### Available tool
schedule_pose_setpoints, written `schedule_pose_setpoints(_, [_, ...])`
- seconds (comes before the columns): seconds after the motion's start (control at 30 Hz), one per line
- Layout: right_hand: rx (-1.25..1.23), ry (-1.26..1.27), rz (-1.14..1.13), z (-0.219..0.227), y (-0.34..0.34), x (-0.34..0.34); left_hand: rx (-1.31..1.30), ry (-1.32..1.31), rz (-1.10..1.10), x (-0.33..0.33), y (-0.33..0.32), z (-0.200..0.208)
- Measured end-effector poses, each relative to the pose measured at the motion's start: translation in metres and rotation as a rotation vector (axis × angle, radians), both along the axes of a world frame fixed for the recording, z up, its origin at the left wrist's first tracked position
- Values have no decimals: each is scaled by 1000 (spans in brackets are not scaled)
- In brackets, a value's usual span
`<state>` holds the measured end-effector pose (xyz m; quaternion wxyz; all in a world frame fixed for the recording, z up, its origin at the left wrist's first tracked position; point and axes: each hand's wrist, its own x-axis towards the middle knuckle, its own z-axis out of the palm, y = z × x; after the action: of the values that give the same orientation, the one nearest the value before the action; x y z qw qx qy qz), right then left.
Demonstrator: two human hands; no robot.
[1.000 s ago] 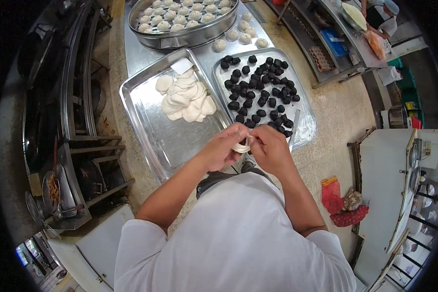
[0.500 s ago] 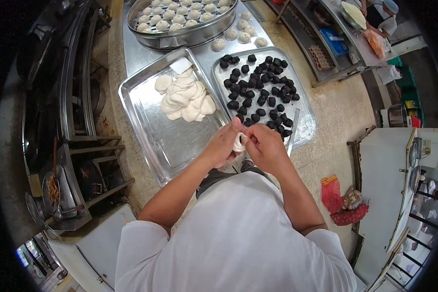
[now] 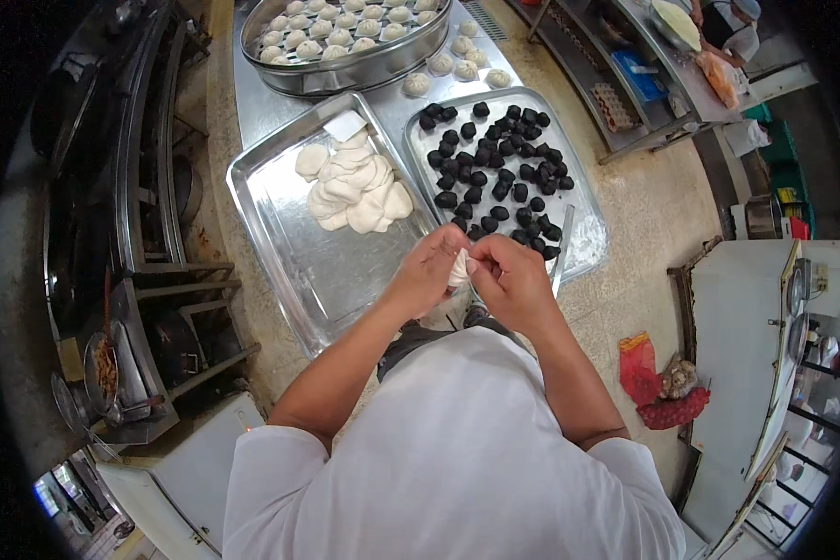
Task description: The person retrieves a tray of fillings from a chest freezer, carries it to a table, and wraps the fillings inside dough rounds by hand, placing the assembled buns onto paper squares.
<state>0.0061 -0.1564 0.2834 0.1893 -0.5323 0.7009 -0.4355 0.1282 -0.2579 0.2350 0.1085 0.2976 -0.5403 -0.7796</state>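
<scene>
A small white dough bun (image 3: 458,268) with pleats sits between my two hands, above the near edges of the trays. My left hand (image 3: 429,271) cups it from the left. My right hand (image 3: 511,282) pinches its pleated edge with thumb and fingers. Flat round dough wrappers (image 3: 359,191) are piled in the metal tray (image 3: 322,297) beyond my left hand. Dark balls of filling (image 3: 501,189) lie scattered over the shallower tray (image 3: 581,245) beyond my right hand. A long flat metal strip (image 3: 563,250) rests at that tray's right side.
Pleated buns fill a large round steamer (image 3: 345,67) at the far end of the metal table (image 3: 252,103); several more buns (image 3: 441,64) stand beside it. Shelving (image 3: 616,89) is at the right, where another person (image 3: 733,42) works. Red mesh bags (image 3: 667,397) lie on the floor.
The bun's dark opening has gone out of sight, and its pleated edge now looks gathered. My right fingers have shifted slightly along it; my left hand still cups it.
</scene>
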Motion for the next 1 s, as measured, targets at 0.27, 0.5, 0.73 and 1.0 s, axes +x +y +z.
schedule_pose_setpoints(0.27, [30, 22, -11, -6, 2, -4, -331, 120, 40, 1, 2, -5])
schedule_pose_setpoints(0.5, [12, -25, 61, 0, 0, 1, -129, 116, 20, 7, 2, -15])
schedule_pose_setpoints(0.73, [-58, 122, 92, -12, 7, 4, 137, 166, 82, 3, 14, -27])
schedule_pose_setpoints(1.0, [-113, 223, 90, -20, 16, -2, 233, 216, 51, -11, 22, -29])
